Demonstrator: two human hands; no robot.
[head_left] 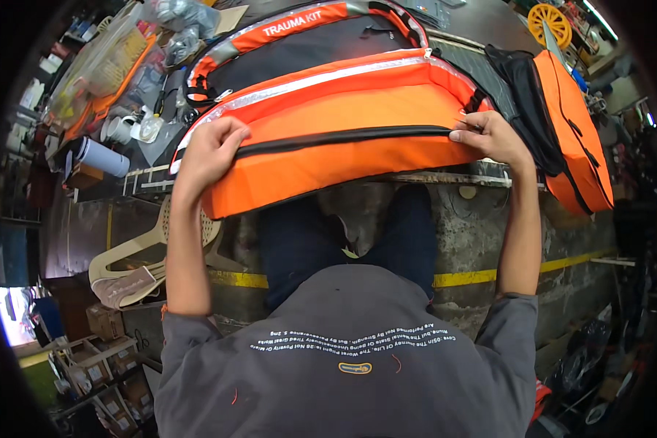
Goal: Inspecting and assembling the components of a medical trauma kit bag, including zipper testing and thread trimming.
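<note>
A large orange bag [358, 157] with black trim and silver strips lies opened over the near edge of the workbench. Its dark grey inner panel [306, 58] shows toward the back, framed by an orange band with white lettering. My left hand [215, 150] is closed on the left end of the black strip [343, 137] that crosses the bag's near orange panel. At the strip's right end, the thumb and fingers of my right hand [489, 136] pinch the bag. Between my hands the strip runs nearly straight, and the orange fabric below it hangs past the bench edge.
Another orange and black bag [573, 131] sits at the bench's right end. Along the left are a clear plastic box [113, 62], a white cylinder [102, 157] and rolls of tape [117, 130]. A beige plastic chair [135, 252] stands on the floor. A yellow wheel [550, 24] is far right.
</note>
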